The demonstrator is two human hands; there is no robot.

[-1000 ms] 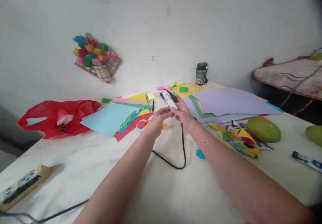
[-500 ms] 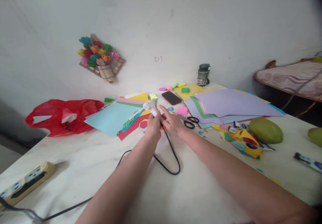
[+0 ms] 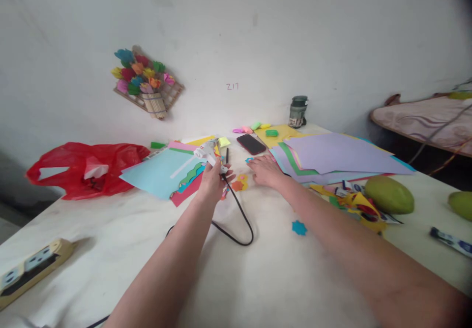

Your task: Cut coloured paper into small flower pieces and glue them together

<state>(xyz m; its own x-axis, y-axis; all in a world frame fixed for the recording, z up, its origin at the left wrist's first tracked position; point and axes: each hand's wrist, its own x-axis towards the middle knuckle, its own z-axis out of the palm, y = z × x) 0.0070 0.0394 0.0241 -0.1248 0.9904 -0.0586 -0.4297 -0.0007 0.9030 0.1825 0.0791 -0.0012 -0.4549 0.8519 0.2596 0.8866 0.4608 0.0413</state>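
My left hand point(image 3: 213, 180) is closed around a white glue gun point(image 3: 208, 154), whose black cord point(image 3: 238, 220) loops across the table towards me. The gun's nozzle points left over a light blue sheet point(image 3: 158, 173). My right hand point(image 3: 264, 170) lies palm down on the table beside small orange and yellow paper flowers point(image 3: 239, 182), its fingers flat and holding nothing. A black phone point(image 3: 251, 144) lies just beyond the hands.
Stacked coloured paper point(image 3: 332, 158) covers the right, with scraps point(image 3: 354, 205) and two green mangoes point(image 3: 389, 195) near it. A red plastic bag point(image 3: 84, 168) sits at the left, a power strip point(image 3: 33, 266) at the near left. A dark jar point(image 3: 297, 111) stands by the wall.
The glue gun passed from both hands into my left hand alone and moved left. My right hand let go and came down flat on the table near the paper flowers.
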